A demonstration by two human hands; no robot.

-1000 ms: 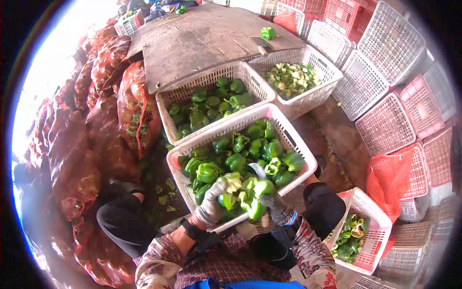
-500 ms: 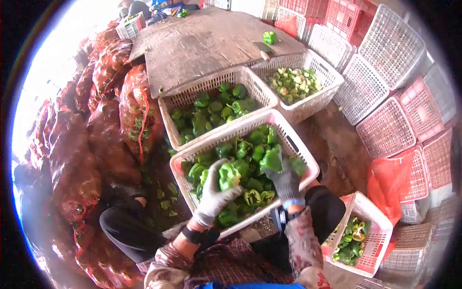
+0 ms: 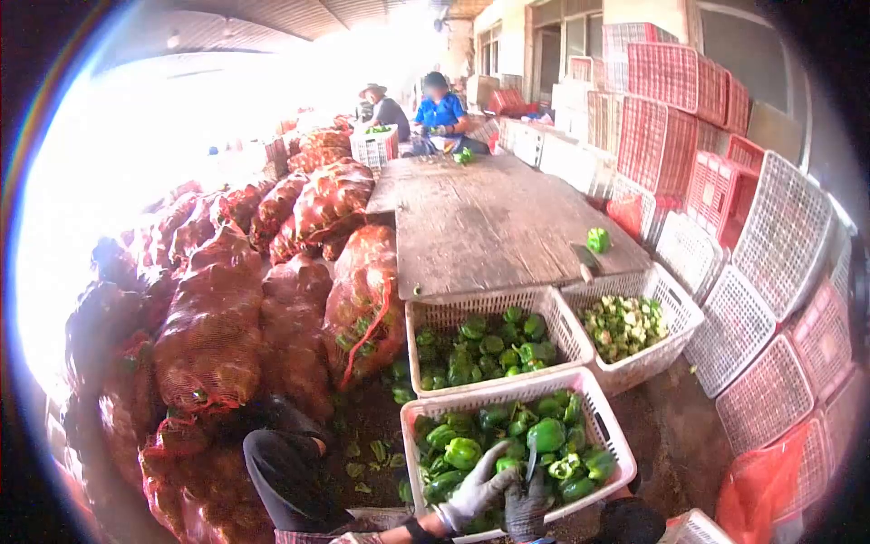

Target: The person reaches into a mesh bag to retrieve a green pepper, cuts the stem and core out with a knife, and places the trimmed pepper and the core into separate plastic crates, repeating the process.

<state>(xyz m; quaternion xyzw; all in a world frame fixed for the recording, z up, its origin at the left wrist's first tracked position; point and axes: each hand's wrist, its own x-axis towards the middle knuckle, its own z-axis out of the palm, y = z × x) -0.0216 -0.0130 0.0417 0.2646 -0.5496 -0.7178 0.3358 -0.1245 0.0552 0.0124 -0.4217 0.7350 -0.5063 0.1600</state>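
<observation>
My left hand [image 3: 478,491], in a pale glove, has its thumb and fingers around a green bell pepper [image 3: 508,464], partly hidden by the hand. Close beside it, my right hand [image 3: 526,510] in a dark grey glove grips a knife [image 3: 532,452], blade pointing up; the handle is hidden in the fist. Both hands are over the near side of a white plastic crate [image 3: 609,405] full of green peppers. Among them a whole pepper [image 3: 546,435] sits beyond the blade, and a cut one [image 3: 565,466] shows pale flesh to the right.
Behind stand a crate of peppers [image 3: 580,337] and a crate of pale green cut pieces [image 3: 625,328]. A wooden board [image 3: 489,227] beyond holds a pepper [image 3: 598,240] and another knife [image 3: 586,258]. Red mesh sacks [image 3: 213,317] line the left, stacked crates [image 3: 666,150] the right. Two people [image 3: 440,113] sit far back.
The view has tilted up, bringing the seated people into sight. The pale pepper held up in my left hand is gone from there; both hands are now closer together, low over the crate.
</observation>
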